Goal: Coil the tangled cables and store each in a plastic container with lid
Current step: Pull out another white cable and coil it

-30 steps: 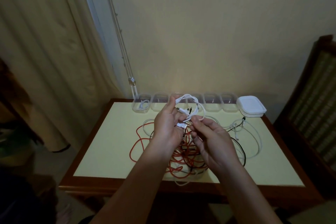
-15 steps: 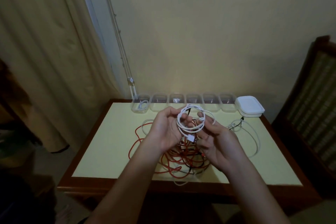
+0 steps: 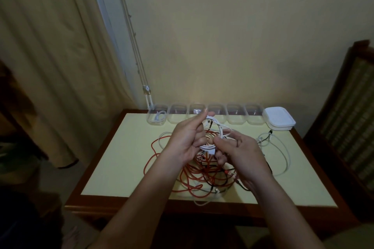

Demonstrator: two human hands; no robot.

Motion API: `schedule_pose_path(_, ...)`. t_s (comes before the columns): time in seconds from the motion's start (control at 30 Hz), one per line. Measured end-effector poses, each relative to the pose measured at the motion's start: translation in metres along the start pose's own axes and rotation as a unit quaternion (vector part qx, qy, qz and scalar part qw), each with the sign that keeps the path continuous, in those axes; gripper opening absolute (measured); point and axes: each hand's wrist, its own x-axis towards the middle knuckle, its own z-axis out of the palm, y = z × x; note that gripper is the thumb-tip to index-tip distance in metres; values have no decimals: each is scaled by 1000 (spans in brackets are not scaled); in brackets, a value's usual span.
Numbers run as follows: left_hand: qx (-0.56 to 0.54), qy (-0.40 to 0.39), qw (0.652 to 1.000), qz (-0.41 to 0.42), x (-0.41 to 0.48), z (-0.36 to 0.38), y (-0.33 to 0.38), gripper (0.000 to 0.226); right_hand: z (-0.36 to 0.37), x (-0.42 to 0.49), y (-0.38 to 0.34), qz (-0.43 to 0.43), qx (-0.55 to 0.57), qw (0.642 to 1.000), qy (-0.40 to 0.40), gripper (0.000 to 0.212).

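- We see a thin white cable (image 3: 221, 127), wound into a small loop, held in the air between both hands above the middle of the pale yellow desk (image 3: 121, 157) with its dark wooden rim.
- The left hand (image 3: 187, 140) is on the loop's left side, its fingers curled and pinching the strands near the flat white plug (image 3: 208, 149).
- The right hand (image 3: 241, 154) is just right of the loop, thumb and curled fingers gripping the same strands low down.
- The loop stands roughly upright, its long axis running from the plug by the thumbs up and away toward the wall.
- Under the hands a long red cable (image 3: 182, 170) lies tangled with black and white ones on the desk.
- Along the far edge we count six clear plastic containers (image 3: 235, 116) in a row; the leftmost holds a coiled white lead (image 3: 158, 117).
- A stack of white lids (image 3: 279, 119) rests at the row's right end.
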Motion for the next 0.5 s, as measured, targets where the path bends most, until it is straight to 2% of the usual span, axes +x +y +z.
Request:
schedule_pose_path(0.1,12,30,999,26,2,0,-3,34,-2,2,1,-36,-144,988,34,15)
schedule_pose_path(0.23,58,81,995,33,9,1,-2,31,-2,1,8,-104,-306,944,70,59)
schedule_pose_path(0.27,72,95,992,34,12,0,-1,30,-2,0,8,-126,-331,932,81,62)
schedule_pose_path(0.37,84,137,986,40,21,-7,4,29,-5,-1,8,-149,-348,923,75,50)
schedule_pose_path(0.5,64,180,980,50,31,-22,7,29,-5,-8,4,-60,-242,969,-1,33)
